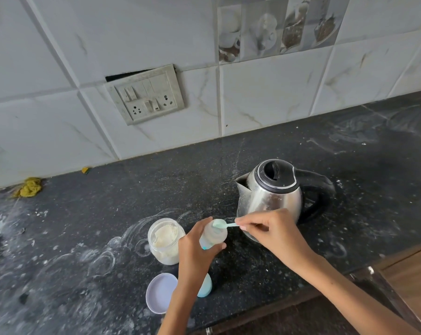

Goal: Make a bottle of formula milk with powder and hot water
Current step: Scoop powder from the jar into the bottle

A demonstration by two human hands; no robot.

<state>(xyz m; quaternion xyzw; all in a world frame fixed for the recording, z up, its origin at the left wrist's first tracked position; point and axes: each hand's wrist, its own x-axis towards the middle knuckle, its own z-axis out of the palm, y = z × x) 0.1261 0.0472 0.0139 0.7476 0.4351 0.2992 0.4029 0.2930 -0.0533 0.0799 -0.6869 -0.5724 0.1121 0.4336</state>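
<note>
My left hand (195, 250) grips a small clear baby bottle (214, 235) with its mouth uncapped and tilted a little to the right. My right hand (272, 233) pinches the handle of a pale green scoop (220, 224), whose bowl sits right over the bottle's mouth. An open glass jar of cream-coloured powder (164, 240) stands just left of the bottle. The steel electric kettle (269, 194) with a black lid and handle stands close behind my right hand.
The jar's lilac lid (160, 292) lies upside down near the counter's front edge, with a light blue bottle cap (205, 286) beside it, partly hidden by my left wrist. The black granite counter (83, 226) is dusty. A yellow cloth (28, 187) lies far left; a switchboard (145, 95) is on the wall.
</note>
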